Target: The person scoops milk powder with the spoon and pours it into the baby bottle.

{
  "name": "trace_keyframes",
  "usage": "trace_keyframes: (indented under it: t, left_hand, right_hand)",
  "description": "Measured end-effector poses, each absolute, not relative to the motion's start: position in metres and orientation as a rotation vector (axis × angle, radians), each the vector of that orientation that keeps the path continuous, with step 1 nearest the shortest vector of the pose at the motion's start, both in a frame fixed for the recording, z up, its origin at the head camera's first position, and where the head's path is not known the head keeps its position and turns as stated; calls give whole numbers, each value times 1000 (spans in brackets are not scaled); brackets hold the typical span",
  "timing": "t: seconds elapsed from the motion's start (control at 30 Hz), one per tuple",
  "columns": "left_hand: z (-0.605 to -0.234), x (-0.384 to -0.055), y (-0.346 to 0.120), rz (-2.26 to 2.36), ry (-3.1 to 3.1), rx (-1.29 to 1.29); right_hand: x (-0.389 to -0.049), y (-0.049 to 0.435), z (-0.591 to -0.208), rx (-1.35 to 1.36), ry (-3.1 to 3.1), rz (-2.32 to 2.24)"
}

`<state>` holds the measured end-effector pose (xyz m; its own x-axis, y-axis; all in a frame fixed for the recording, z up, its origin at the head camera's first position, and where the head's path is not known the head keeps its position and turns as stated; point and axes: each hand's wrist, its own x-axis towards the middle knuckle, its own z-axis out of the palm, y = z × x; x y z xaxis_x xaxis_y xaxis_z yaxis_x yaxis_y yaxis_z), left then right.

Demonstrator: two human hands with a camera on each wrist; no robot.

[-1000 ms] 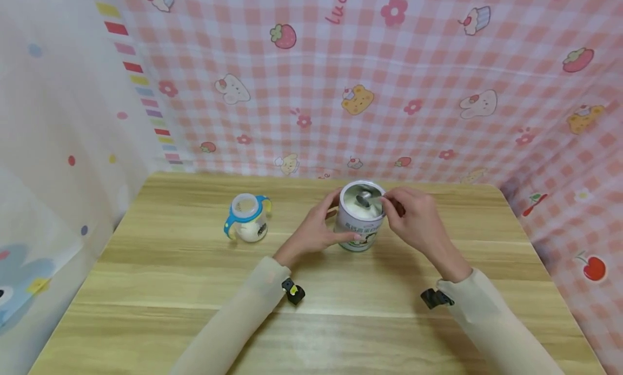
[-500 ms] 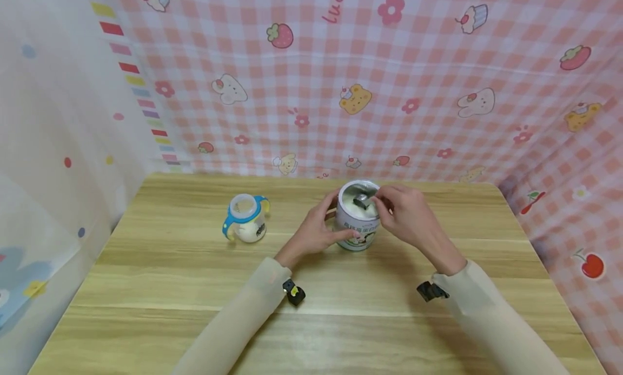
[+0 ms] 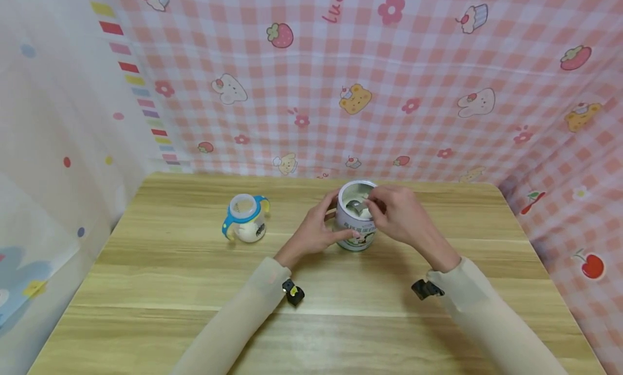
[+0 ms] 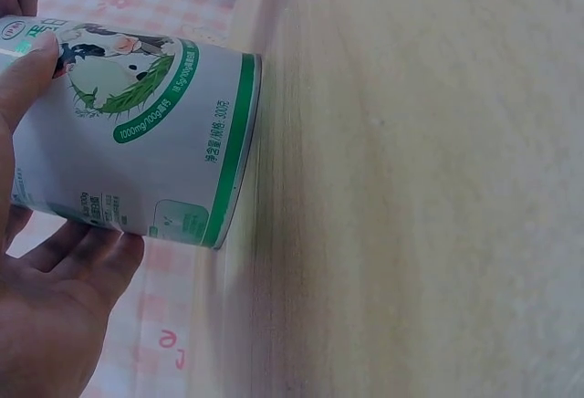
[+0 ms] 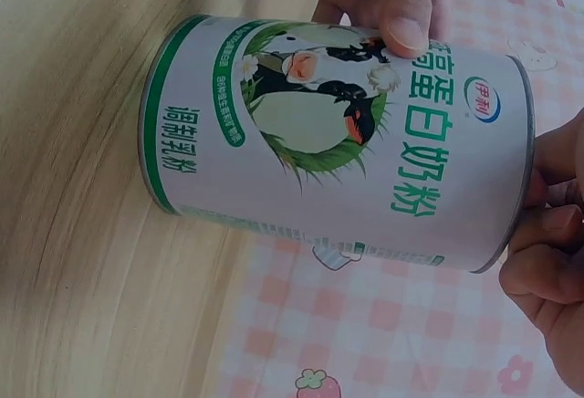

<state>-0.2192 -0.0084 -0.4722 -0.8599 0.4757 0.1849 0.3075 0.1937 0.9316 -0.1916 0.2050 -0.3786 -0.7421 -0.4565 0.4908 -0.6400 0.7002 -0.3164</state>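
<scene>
While upright — can (image 5: 315,156), 伊利 lbl (image 5: 483,99)

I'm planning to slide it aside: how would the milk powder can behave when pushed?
The can looks stiff, with smooth, evenly round walls. Upright on its flat base, it would probably slide rather than roll. With its top open, tipping could spill whatever is inside.

Head view looks forward and down from above and behind the fingers (image 3: 327,204), farther back, most of the table (image 3: 311,337) in. Wrist views run sideways, close behind the fingers, both catching the can (image 5: 338,133).
</scene>
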Motion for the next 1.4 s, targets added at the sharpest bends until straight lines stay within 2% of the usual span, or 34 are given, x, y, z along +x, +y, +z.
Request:
trace_keyframes:
  t: [0.57, 1.4]
  left_hand:
    - [-472, -221, -10, 1730, 2321, 752]
    - [-470, -219, -9, 1748, 2309, 773]
  right_hand:
    - [-187, 193, -374, 737, -2649, 875]
    - [-185, 191, -359, 83, -2823, 1295]
